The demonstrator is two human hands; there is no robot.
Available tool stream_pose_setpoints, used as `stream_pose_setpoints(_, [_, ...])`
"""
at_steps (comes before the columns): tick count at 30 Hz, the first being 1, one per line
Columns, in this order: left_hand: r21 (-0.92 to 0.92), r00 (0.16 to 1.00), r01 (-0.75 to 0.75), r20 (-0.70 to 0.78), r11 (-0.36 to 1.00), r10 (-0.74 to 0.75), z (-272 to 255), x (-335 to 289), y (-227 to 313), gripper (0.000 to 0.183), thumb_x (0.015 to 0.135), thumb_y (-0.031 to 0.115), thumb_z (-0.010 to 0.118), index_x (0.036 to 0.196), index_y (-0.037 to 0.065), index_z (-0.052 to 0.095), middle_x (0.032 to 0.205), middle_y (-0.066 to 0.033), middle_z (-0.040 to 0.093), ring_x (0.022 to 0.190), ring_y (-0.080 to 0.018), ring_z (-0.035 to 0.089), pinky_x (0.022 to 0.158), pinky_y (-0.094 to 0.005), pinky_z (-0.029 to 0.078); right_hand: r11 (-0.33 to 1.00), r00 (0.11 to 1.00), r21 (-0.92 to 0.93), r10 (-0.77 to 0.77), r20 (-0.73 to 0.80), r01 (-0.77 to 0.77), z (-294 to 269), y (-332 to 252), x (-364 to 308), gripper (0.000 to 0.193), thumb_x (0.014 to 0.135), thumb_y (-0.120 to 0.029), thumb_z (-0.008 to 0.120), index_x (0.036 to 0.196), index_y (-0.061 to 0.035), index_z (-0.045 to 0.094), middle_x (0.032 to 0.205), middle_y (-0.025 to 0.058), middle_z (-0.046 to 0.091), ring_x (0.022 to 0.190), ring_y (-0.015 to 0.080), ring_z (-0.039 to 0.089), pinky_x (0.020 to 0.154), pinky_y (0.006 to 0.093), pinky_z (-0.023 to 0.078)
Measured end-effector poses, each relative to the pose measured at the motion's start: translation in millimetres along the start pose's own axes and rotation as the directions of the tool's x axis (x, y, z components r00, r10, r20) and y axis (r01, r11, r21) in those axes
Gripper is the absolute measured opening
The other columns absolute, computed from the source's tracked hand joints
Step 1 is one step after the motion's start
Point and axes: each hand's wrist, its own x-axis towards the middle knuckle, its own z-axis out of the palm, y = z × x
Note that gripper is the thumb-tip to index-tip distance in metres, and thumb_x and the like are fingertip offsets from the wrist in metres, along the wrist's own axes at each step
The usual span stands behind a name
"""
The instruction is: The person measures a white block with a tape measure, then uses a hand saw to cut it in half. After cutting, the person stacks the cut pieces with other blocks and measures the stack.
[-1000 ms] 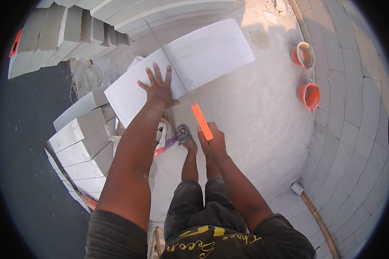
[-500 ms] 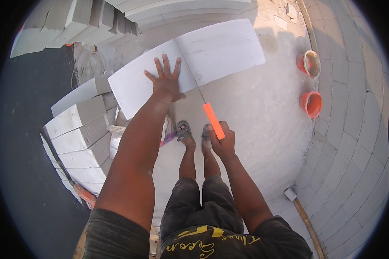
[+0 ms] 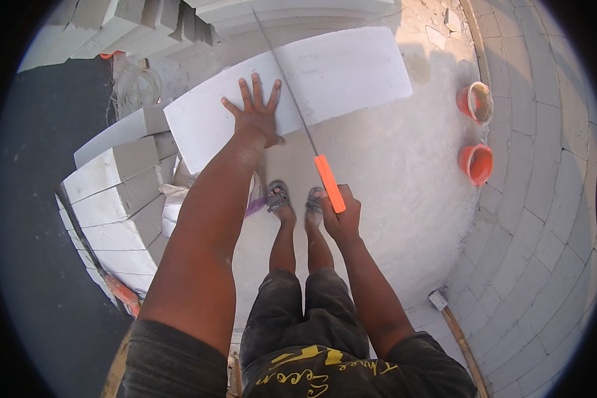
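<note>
Lying with fingers apart, the left hand point(image 3: 253, 121) touches the upper-centre block point(image 3: 345, 74). The right hand point(image 3: 342, 219) clamps a saw point(image 3: 328, 180) across the block's length.

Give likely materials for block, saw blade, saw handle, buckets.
Block: probably aerated concrete; matte, chalky white faces with crisp edges.
Saw blade: likely steel; thin, straight, dull grey.
Saw handle: likely plastic; even bright orange throughout, though painted metal can't be ruled out.
Buckets: probably plastic; orange-red, thin-walled; finish too small to judge.

Brt daylight w/ edge distort.
</note>
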Motion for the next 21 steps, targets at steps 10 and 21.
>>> stream_pose_setpoints(10, [-0.009, 1.0, 0.003, -0.004, 1.0, -0.003, 0.6, -0.8, 0.6, 0.131, 0.07, 0.056, 0.079, 0.154, 0.025, -0.016, 0.158, -0.0238, -0.022, 0.144, -0.0497, -0.019, 0.101, -0.0819, 0.009, 1.0, 1.0, -0.002, 0.02, -0.011, -0.021, -1.1, -3.7, -7.8, 0.018, 0.091, -0.017, 0.064, 0.089, -0.0005, 0.057, 0.072, 0.0103, 0.06, 0.059, 0.0208, 0.062, 0.058, 0.0322, 0.049])
stream_pose_setpoints(21, [-0.04, 1.0, -0.004, -0.021, 0.999, 0.003, 1.7, -1.2, -0.7, 0.131, 0.069, 0.056, 0.08, 0.154, 0.027, -0.015, 0.159, -0.0218, -0.021, 0.144, -0.0483, -0.018, 0.1, -0.0828, 0.008, 1.0, 1.0, -0.022, -0.004, -0.024, 0.003, 3.4, 0.5, -7.8, 0.016, 0.091, -0.016, 0.064, 0.088, -0.0012, 0.057, 0.075, 0.0121, 0.061, 0.061, 0.0252, 0.065, 0.057, 0.0338, 0.05])
